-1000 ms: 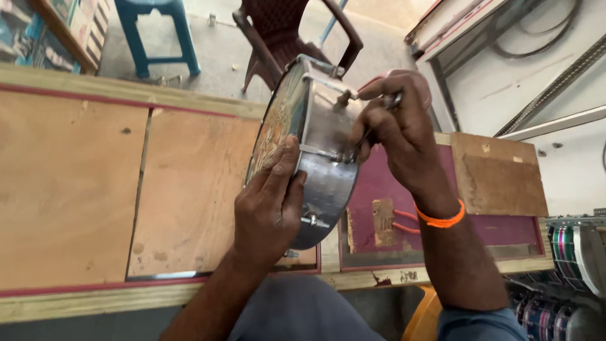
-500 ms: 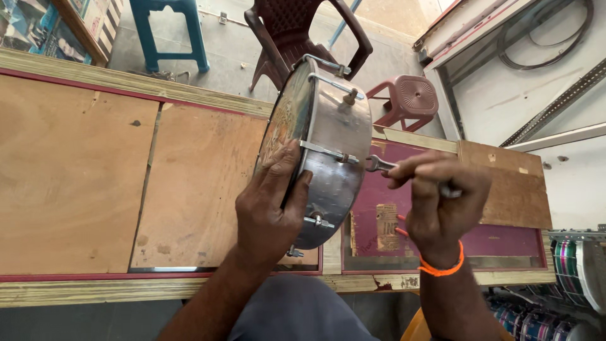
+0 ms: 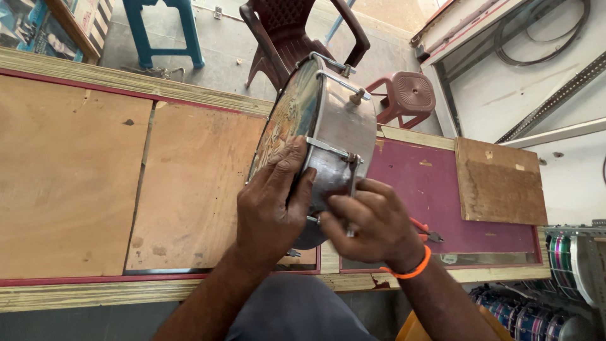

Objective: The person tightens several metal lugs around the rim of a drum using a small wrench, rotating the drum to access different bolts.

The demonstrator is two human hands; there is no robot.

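Standing past the table (image 3: 95, 189): maroon chair (image 3: 297, 31), stool (image 3: 410, 95). Pliers (image 3: 426, 230) lie right. Left hand (image 3: 271, 208) grips the steel drum (image 3: 328, 132), on edge; right hand (image 3: 372, 227) pinches a lug.

Upright metal drum (image 3: 334, 120) on workbench

Single head-worn view, no second camera to overlap with. It looked steeply down from above the person's own lap onto the bench (image 3: 82, 189), close in, with both forearms entering from the bottom edge. The left hand (image 3: 271, 208) and right hand (image 3: 372, 227) sat near frame centre, on the metal drum (image 3: 334, 132). The view faced forward across the bench; beyond its far edge the floor showed with a blue stool (image 3: 164, 28), a maroon chair (image 3: 297, 31) and a small maroon stool (image 3: 407, 95). The right side caught white wall.
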